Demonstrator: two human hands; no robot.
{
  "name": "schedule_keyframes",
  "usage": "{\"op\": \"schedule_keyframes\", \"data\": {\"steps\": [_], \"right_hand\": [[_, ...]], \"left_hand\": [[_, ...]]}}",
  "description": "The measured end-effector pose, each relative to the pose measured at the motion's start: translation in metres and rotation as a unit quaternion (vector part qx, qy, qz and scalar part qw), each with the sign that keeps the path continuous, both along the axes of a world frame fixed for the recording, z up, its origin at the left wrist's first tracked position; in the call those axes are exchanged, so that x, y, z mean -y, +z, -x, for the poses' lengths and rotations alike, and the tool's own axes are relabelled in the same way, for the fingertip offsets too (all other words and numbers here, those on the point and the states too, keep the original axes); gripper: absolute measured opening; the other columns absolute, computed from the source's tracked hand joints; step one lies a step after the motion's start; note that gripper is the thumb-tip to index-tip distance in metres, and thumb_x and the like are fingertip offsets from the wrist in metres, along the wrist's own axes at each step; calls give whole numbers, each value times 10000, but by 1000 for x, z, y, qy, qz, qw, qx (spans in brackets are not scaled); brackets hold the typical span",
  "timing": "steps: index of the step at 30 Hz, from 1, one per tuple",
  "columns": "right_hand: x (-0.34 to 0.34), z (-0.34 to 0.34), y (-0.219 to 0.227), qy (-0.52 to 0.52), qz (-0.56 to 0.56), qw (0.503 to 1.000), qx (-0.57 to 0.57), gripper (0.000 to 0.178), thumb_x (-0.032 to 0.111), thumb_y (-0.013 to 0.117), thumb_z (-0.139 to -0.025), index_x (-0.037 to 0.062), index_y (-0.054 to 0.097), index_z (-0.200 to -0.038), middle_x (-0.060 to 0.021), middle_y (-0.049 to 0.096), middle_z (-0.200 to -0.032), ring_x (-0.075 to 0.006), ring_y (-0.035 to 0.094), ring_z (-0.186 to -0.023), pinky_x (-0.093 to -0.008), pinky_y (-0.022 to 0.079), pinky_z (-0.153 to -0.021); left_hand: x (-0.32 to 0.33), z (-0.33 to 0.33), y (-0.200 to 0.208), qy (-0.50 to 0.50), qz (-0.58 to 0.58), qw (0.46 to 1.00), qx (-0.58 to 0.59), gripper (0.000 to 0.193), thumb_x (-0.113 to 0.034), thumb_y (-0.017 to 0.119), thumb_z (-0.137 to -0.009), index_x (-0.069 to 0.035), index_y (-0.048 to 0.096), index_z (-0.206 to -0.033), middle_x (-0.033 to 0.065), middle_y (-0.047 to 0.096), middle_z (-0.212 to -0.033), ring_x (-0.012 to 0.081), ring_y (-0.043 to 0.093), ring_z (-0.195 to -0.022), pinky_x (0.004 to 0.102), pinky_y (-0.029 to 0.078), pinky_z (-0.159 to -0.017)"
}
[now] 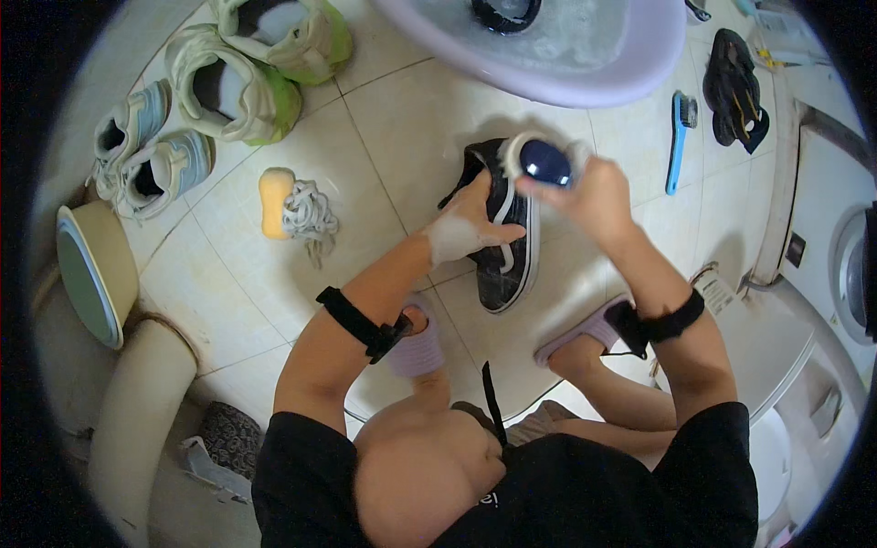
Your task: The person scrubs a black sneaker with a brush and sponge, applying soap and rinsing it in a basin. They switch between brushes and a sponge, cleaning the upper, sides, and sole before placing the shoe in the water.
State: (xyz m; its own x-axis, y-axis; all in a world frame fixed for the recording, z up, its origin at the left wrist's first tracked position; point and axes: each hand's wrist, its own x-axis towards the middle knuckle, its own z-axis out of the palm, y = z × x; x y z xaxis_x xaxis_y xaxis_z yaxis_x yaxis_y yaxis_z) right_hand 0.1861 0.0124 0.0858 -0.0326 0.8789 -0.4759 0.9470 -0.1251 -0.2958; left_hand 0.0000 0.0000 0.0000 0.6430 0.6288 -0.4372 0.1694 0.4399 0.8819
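Note:
A black sneaker with a white side stripe and pale sole (pixel 501 285) lies on its side on the tiles in front of me. My left hand (pixel 464 222), wet with white suds at the wrist, grips it, the fingers partly inside the opening and the thumb across its side. In my right hand (pixel 600 196) is a scrub brush with a shiny dark blue back (pixel 546 163). Its pale bristles are at the shoe's upper right edge, by the heel end; exact contact is hard to tell. That hand is slightly blurred.
A lavender basin (pixel 548 89) of sudsy water holds a dark item (pixel 508 16). Yellow sponge (pixel 273 203) and grey laces (pixel 309 212) lie left; a blue long-handled brush (pixel 676 151) and black footwear (pixel 731 87) right. Pale sneakers (pixel 228 96) line the left wall, near a drainpipe (pixel 142 402).

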Motion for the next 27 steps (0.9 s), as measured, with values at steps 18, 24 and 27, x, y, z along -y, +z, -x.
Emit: {"op": "schedule_keyframes", "data": {"steps": [18,24,27], "right_hand": [[4,5,7,114,-62,991,11,703,604,720,-632,-57,592,-834,-182,596,-570,-302,630,-543,-365,509,-517],[-3,2,6,40,-41,998,31,643,552,764,-622,-42,588,-796,-183,570,-550,-287,603,-494,-352,474,-472],[1,8,6,78,-64,995,-23,678,613,736,-600,-36,592,-733,-181,594,-571,-300,630,-535,-374,508,-507]], "left_hand": [[6,-3,-4,49,-8,997,58,754,-171,790,-686,-16,370,-1293,115,540,-1189,190,500,-1099,331,409,-949],[5,-6,5,48,64,997,18,784,-182,768,-681,7,351,-1318,164,543,-1193,232,524,-1097,327,402,-949],[6,-5,2,43,7,999,23,800,-205,767,-680,4,343,-1325,186,535,-1201,250,524,-1104,338,400,-953]]}}
